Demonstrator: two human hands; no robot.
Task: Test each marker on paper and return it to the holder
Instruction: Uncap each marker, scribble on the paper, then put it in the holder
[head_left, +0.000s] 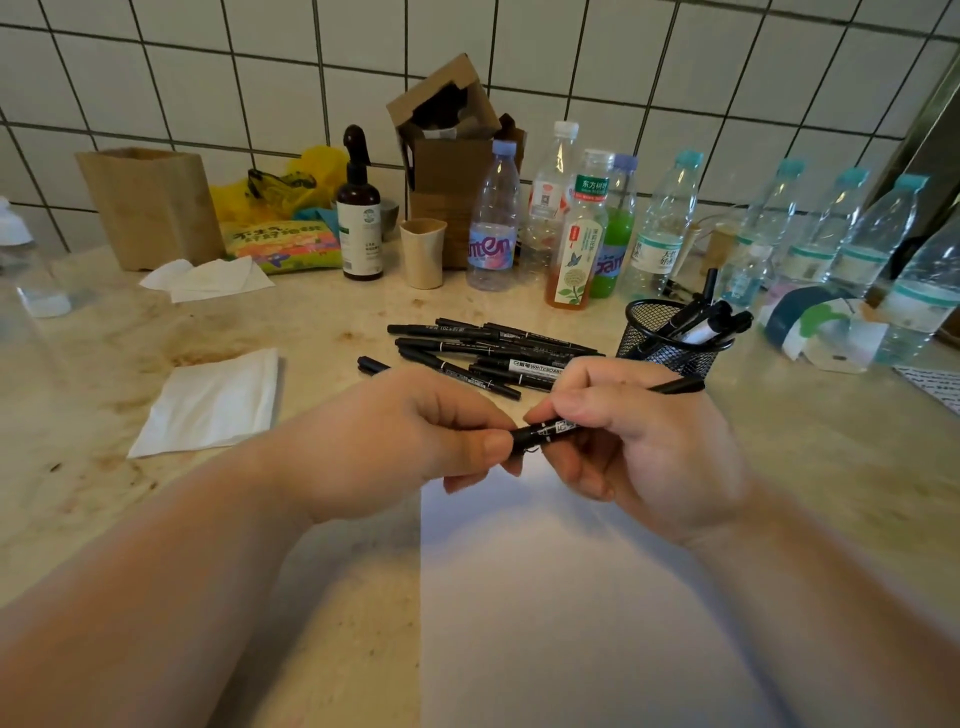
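hands hold one slim black marker pen (550, 430) above the white paper sheet (561, 597); left hand (395, 441) pinches its cap end, right hand (639, 441) grips the barrel; best pull straight apart, keeping the black mesh holder (670, 338) within reach.

A cluttered counter in what looks like a kitchen or pantry corner: a stained beige stone countertop (322, 312) meets a wall of white square tiles (208, 67). Along the wall stand many plastic drink bottles (493, 218), a brown spray bottle (359, 208), a paper cup (423, 252), an open cardboard box (447, 156) and a paper bag (153, 205).
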